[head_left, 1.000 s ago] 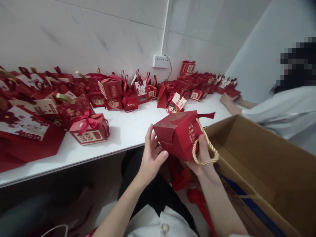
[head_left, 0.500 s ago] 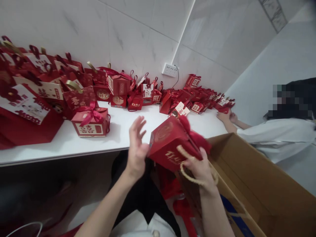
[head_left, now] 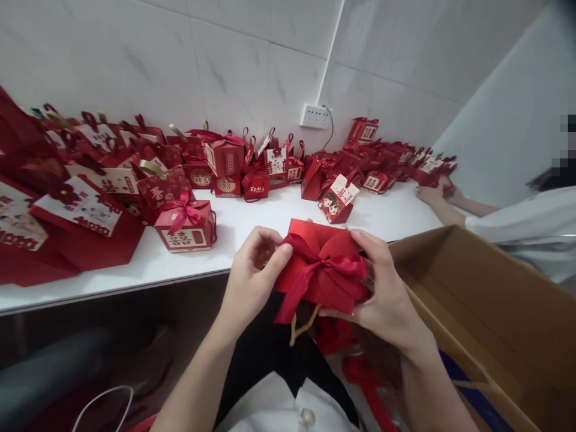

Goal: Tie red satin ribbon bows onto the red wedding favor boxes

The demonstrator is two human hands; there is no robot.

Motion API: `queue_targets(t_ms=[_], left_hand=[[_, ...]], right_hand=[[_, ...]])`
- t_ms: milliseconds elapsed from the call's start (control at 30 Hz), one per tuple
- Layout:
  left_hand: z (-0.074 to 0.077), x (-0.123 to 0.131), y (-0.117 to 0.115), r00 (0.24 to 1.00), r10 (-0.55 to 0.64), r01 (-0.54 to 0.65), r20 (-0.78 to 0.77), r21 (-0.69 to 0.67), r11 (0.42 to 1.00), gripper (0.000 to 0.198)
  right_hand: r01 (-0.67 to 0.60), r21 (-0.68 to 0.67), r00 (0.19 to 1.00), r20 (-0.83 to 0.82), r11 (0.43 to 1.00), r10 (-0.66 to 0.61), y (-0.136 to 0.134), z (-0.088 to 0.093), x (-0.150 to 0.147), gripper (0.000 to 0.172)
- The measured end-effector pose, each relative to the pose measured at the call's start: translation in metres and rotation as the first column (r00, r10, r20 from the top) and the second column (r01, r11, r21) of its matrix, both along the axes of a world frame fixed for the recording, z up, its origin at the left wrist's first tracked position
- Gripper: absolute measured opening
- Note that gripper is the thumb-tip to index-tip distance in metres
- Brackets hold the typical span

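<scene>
A red gift box [head_left: 330,237] with a dark red ribbon bow on top is held over my lap, in front of the table edge. My left hand [head_left: 254,273] grips its left side, thumb on the upper corner. Wrapped round the right side is my right hand [head_left: 389,294], fingers at the far corner and thumb along the near edge. A tan rope handle [head_left: 306,327] hangs down from the box's near side. On the white table, a box with a pink bow [head_left: 186,228] stands to the left, and a small box with a cartoon card [head_left: 339,201] stands beyond the held one.
Many red gift boxes [head_left: 225,157] line the back of the white table [head_left: 243,210]. Larger red bags [head_left: 90,231] stand at the left. An open cardboard box [head_left: 486,294] is at my right. Another person's hands [head_left: 438,195] touch boxes at the far right.
The held box has turned so its bow faces up. My left hand, open beside it before, now grips its left side. The view has shifted, moving the table items rightward.
</scene>
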State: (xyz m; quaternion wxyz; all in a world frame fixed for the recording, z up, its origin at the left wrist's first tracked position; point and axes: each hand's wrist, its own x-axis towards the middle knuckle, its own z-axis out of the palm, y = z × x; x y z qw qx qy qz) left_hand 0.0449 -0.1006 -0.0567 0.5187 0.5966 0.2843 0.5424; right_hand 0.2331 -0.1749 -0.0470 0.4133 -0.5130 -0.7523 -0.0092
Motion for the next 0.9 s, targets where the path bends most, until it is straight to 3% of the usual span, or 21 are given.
queue_targets(t_ms=[167, 300, 400, 600, 767, 900], left_hand=[[-0.009, -0.011, -0.010, 0.983, 0.097, -0.098, 0.159, 0.000, 0.995, 0.010], [-0.010, -0.032, -0.022, 0.969, 0.244, -0.246, 0.044, 0.039, 0.968, 0.019], [-0.008, -0.051, -0.034, 0.927, 0.374, -0.374, -0.002, 0.059, 0.926, 0.012], [-0.009, -0.078, -0.062, 0.845, 0.534, -0.528, 0.037, -0.111, 0.842, 0.020], [-0.011, -0.090, -0.083, 0.730, 0.683, -0.677, 0.017, -0.114, 0.727, 0.019], [-0.012, -0.090, -0.088, 0.683, 0.726, -0.718, 0.082, -0.108, 0.688, 0.018]], right_hand=[[-0.101, -0.032, 0.995, -0.028, 0.994, 0.100, 0.010, -0.005, -0.006, 0.102], [-0.244, -0.036, 0.970, -0.023, 0.969, 0.243, 0.025, -0.011, -0.020, 0.101], [-0.353, -0.027, 0.935, -0.029, 0.935, 0.352, 0.035, -0.014, -0.036, 0.101], [-0.516, -0.041, 0.856, -0.006, 0.855, 0.517, 0.045, -0.017, -0.072, 0.095], [-0.615, -0.019, 0.788, 0.007, 0.788, 0.616, 0.048, -0.023, -0.094, 0.092], [-0.631, 0.023, 0.775, -0.012, 0.775, 0.631, 0.052, -0.033, -0.100, 0.087]])
